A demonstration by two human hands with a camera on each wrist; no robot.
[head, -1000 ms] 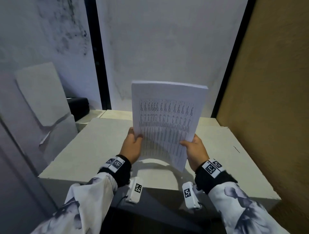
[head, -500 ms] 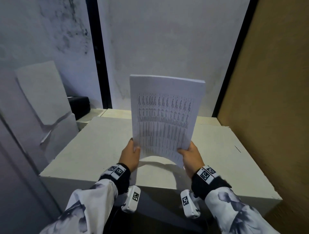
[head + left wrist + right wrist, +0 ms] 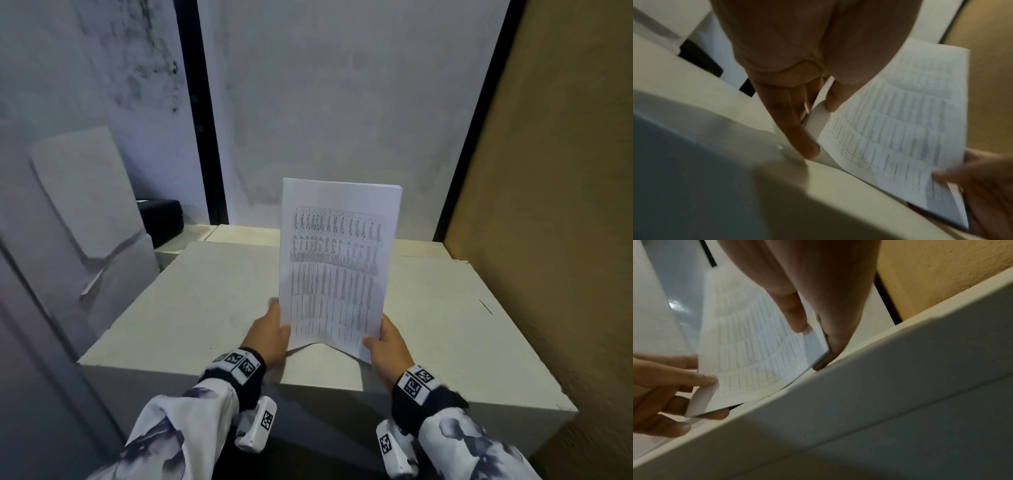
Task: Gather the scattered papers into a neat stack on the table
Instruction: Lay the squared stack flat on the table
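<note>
A stack of printed papers (image 3: 335, 263) stands upright over the white table (image 3: 205, 301), near its front edge, with a table of small text facing me. My left hand (image 3: 270, 334) pinches the stack's lower left edge and my right hand (image 3: 387, 346) pinches its lower right edge. The bottom edge bows upward between the hands. In the left wrist view the papers (image 3: 900, 123) sit between thumb and fingers (image 3: 803, 142), whose tips reach the tabletop. The right wrist view shows the papers (image 3: 756, 356) with the thumb on the printed face and fingers behind.
The table's front edge (image 3: 308, 383) runs just under my hands. A tan wall (image 3: 555, 240) borders the right side. A black box (image 3: 161, 219) sits at the back left, next to leaning grey panels (image 3: 85, 205). A grey wall stands behind.
Both hands have lowered the upright stack toward the tabletop and drawn it nearer the front edge. The grip on both lower edges is unchanged.
</note>
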